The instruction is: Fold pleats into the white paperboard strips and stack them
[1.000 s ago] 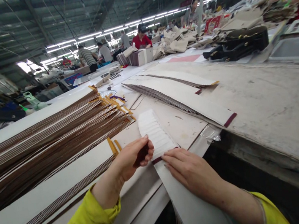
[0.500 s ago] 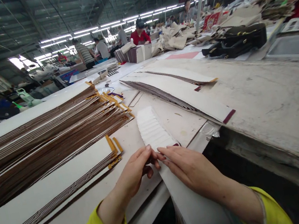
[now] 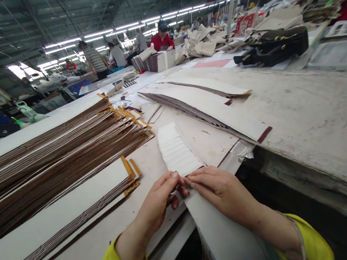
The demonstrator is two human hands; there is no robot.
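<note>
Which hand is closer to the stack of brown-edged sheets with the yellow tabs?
Left. The left hand lies just right of the brown-edged stack, below its yellow tabs; the right hand sits farther right, beyond the left.

One view only, from the camera on my head, looking forward and down across the worktable (image 3: 310, 124). It sits close over my left hand (image 3: 159, 202) and right hand (image 3: 221, 193), low in the middle of the picture, both very near. Fanned card stacks (image 3: 51, 160) stretch off to the near left. Farther out the view faces down the long hall, with other workers (image 3: 162, 40) small in the distance under ceiling lights.
</note>
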